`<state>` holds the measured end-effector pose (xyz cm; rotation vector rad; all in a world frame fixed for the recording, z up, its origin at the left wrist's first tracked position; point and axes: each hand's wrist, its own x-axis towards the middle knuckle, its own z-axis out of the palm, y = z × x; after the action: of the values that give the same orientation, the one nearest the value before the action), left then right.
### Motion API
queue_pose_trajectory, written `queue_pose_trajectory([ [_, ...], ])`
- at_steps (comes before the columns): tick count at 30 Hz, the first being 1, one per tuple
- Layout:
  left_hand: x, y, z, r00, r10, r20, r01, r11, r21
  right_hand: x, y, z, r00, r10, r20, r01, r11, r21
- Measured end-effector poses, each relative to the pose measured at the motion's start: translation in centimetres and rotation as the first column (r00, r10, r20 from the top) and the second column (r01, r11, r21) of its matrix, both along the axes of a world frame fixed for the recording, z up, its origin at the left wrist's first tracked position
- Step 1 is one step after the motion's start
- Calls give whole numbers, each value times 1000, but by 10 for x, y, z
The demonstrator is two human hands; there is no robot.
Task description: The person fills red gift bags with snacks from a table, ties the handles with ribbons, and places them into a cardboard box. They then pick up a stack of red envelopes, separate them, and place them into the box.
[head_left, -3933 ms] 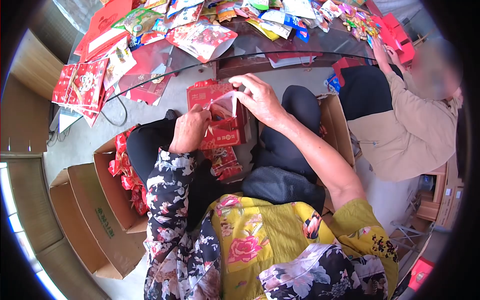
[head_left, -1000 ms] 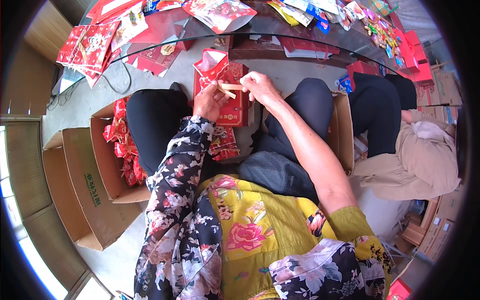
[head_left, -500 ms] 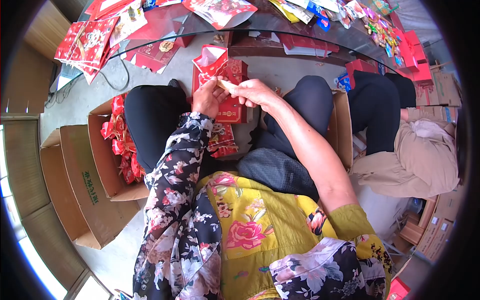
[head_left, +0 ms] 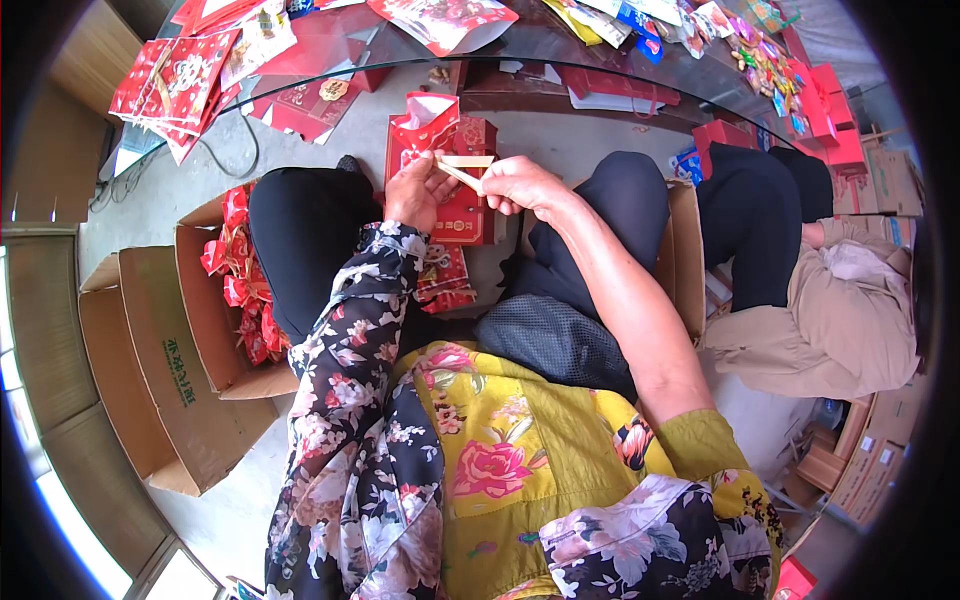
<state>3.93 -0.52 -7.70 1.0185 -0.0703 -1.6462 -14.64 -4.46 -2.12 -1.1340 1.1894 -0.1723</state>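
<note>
My left hand [head_left: 420, 190] is closed around the gathered neck of a red patterned gift bag [head_left: 425, 120], whose open top flares upward above the fingers. A pale tan ribbon [head_left: 468, 162] stretches across from the bag's neck to my right hand [head_left: 523, 186]. Pinched between the right thumb and fingers, it shows as two strands forming a narrow loop. Below the hands lies a red printed box [head_left: 470, 222] between my knees. Another red packet [head_left: 446, 278] rests beneath it, partly hidden by my sleeve.
A cardboard box [head_left: 208, 345] of tied red bags stands by my left leg, beside another carton [head_left: 185, 385]. Ahead, a glass table [head_left: 350, 60] carries flat red bags [head_left: 180, 80] and small wrapped sweets [head_left: 762, 62]. Another person's leg [head_left: 750, 220] is at right.
My right hand has moved slightly to the right. The ribbon between the hands has spread from one band into two separate strands. My left hand stays at the bag's neck.
</note>
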Motion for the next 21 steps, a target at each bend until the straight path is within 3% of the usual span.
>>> queue_pose_trajectory([
  [6, 4, 1, -6, 999, 3, 36, -2, 1000, -30, 2, 0, 0, 992, -2, -127, -8, 997, -79],
  [8, 3, 1, -8, 999, 9, 51, -7, 999, -40, 0, -2, -13, 976, -150, -158, 42, 841, -539],
  [12, 4, 3, 3, 998, -4, 68, 4, 1000, 0, 14, -1, -5, 972, -193, -132, 58, 746, -663],
  [17, 7, 1, -14, 998, -28, 54, 31, 998, -61, 18, 8, 0, 964, 50, -262, -188, 825, -533],
  [21, 8, 1, -6, 995, -51, 82, 54, 998, -28, 21, 4, -2, 941, 93, -324, -248, 844, -476],
])
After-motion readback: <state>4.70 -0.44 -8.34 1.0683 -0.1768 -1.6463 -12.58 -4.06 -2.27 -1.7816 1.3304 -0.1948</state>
